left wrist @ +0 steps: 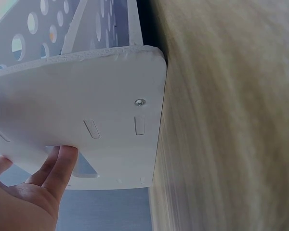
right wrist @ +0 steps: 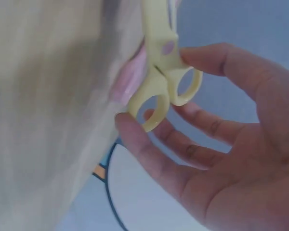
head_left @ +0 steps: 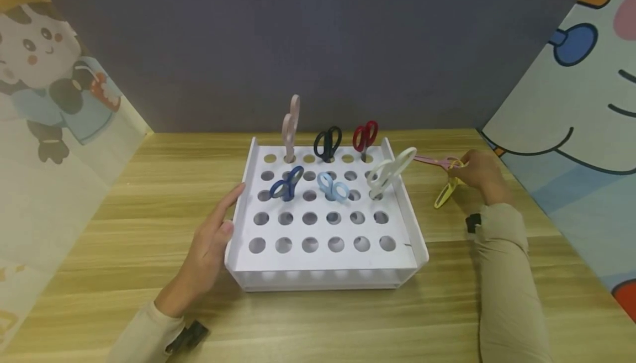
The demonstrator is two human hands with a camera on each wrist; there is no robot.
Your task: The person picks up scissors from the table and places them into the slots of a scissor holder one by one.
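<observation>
A white rack (head_left: 322,259) with rows of round holes stands on the wooden table. My left hand (head_left: 202,248) rests against its left side. The left wrist view shows straight fingers (left wrist: 58,168) reaching into the cutout in the side panel. Right of the rack, my right hand (head_left: 481,175) holds yellow scissors (right wrist: 159,57) by their handles, with the thumb near the pivot and fingers around the loops. Pink scissors (head_left: 431,161) lie on the table beside and partly behind them.
Standing in the rack are light pink scissors (head_left: 290,131), black scissors (head_left: 328,145), red scissors (head_left: 365,137), dark blue scissors (head_left: 288,183), light blue scissors (head_left: 332,188) and white scissors (head_left: 392,171). A grey panel (head_left: 318,48) rises behind the table, with cartoon-printed walls on both sides.
</observation>
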